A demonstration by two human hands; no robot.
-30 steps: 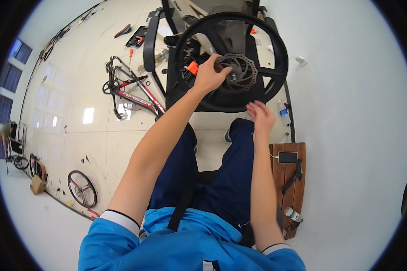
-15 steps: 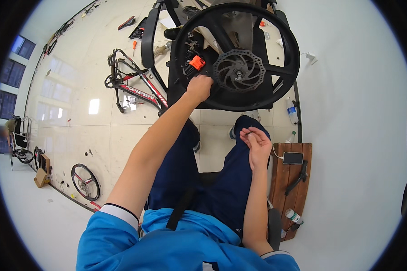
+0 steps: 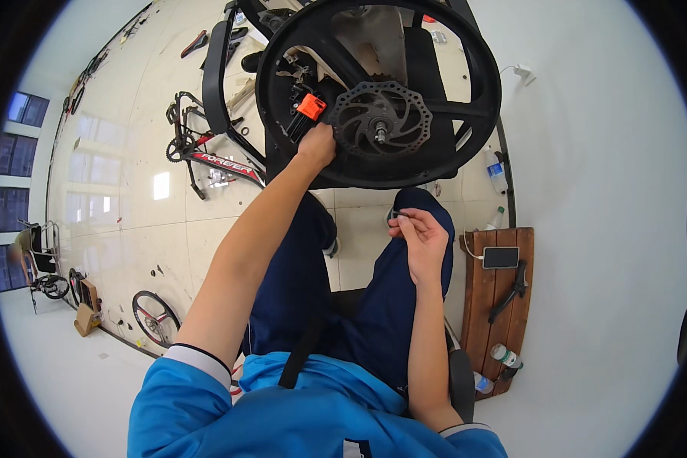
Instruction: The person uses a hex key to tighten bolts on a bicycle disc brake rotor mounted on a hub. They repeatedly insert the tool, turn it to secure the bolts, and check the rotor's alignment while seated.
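Note:
A black bicycle wheel (image 3: 481, 76) with broad spokes lies flat on a black chair seat, its brake disc (image 3: 412, 126) facing up. My left hand (image 3: 317, 145) is closed at the wheel's near-left opening, close beside the disc; its fingertips and anything in them are hidden. Just beyond it, an orange-and-black tool holder (image 3: 311, 107) shows through the opening among small dark parts. Over my right knee, my right hand (image 3: 423, 237) pinches a small dark piece (image 3: 396, 214), too small to name, between thumb and fingers.
On my right stands a wooden bench (image 3: 473, 313) with a phone (image 3: 501, 257) on a cable, a black lever-like part (image 3: 509, 294) and bottles. To the left, a bicycle frame (image 3: 225, 162) and another wheel (image 3: 154, 317) are on the floor. Chair armrests flank the wheel.
The view has turned slightly, so the wheel and chair sit farther left. My right hand has tilted and drawn its fingers closer together. My left hand stays beside the disc.

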